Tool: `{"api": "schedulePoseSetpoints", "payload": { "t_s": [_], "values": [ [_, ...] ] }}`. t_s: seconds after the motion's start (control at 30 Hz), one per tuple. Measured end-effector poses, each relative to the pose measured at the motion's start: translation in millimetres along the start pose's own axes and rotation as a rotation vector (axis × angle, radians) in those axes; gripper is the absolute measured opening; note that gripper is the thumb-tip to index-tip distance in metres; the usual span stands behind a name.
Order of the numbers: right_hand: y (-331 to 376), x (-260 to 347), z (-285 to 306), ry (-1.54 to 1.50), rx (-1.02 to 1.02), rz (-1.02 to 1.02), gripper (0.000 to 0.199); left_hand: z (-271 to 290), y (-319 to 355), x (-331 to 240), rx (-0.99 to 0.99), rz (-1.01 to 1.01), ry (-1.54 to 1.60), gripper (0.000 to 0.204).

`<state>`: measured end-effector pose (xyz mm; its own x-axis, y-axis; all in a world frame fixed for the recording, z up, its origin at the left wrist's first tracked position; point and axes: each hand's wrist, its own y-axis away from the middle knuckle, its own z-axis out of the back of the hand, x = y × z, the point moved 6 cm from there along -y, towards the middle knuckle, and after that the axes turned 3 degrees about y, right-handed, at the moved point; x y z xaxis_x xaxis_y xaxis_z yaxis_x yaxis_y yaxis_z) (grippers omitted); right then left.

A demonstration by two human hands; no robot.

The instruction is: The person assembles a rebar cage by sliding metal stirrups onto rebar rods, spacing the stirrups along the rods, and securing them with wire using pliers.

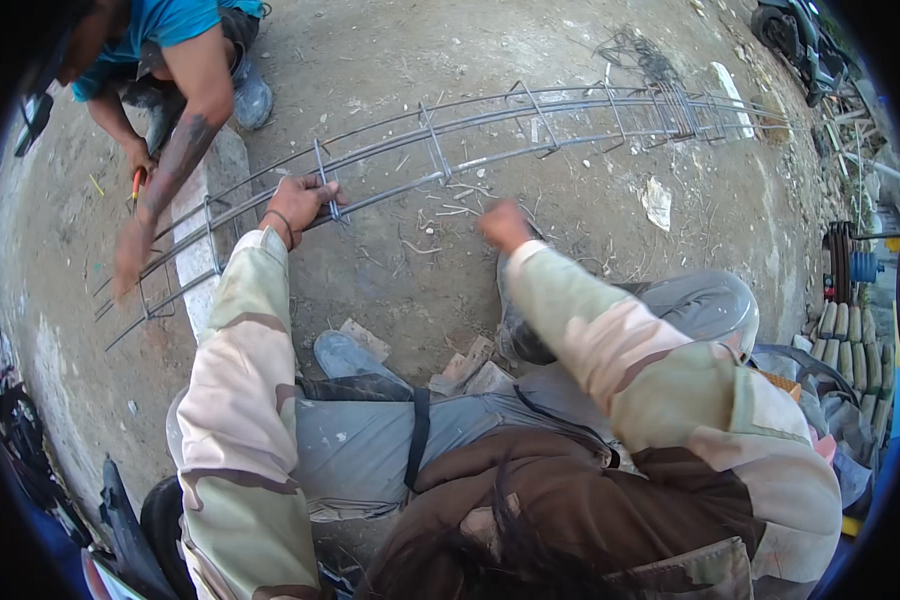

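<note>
A long cage of steel reinforcing bars [390,165] with square stirrups [433,145] stretches from the left to the far right. My left hand [303,205] is closed around a lower bar and a stirrup near the cage's left part. Apart from the cage, over the ground to the right, my right hand [506,224] looks curled and is blurred by motion. Whatever its fingers hold is hidden. At the upper left, a crouching person in a blue shirt [185,20] holds red-handled pliers [138,185]; that person's other hand [130,255] is blurred near the cage's left end.
A pale concrete block [198,290] lies under the cage's left part. Tangled wire [638,55] and a bundle of stirrups [676,110] are at the far right. Wire scraps and a crumpled paper piece [658,203] litter the dirt. A motorcycle [805,40] stands at the upper right.
</note>
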<state>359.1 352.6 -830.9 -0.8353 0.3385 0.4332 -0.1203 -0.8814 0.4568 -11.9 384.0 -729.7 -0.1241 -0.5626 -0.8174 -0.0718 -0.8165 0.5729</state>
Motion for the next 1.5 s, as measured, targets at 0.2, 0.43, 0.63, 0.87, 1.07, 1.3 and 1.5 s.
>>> {"api": "schedulePoseSetpoints", "payload": {
  "t_s": [0.2, 0.43, 0.63, 0.87, 1.07, 1.3, 1.5],
  "values": [
    [13, -175, 29, 0.736, 0.387, -0.13, 0.031, -4, 0, -1, 0.023, -0.033, -0.151, 0.022],
    [29, -142, 12, 0.68, 0.392, -0.012, 0.031, 5, 2, 5, -0.032, -0.033, -0.071, 0.019],
    [36, -141, 15, 0.55, 0.231, -0.069, 0.036, 4, 2, 2, -0.017, -0.019, -0.155, 0.021],
    [18, -168, 22, 0.426, 0.475, 0.02, 0.047, 8, -9, 8, -0.016, -0.018, -0.171, 0.016],
    [21, -123, 80, 0.37, 0.266, -0.025, 0.044, -5, -9, -6, 0.032, -0.014, -0.152, 0.018],
    [186, 52, 83, -0.462, 0.538, -0.42, 0.03, 0, -2, -4, 0.034, 0.008, -0.151, 0.018],
    [257, 168, 54, -0.739, 0.852, -0.194, 0.034, 10, -4, 2, 0.06, 0.009, -0.109, 0.017]
  ]
}}
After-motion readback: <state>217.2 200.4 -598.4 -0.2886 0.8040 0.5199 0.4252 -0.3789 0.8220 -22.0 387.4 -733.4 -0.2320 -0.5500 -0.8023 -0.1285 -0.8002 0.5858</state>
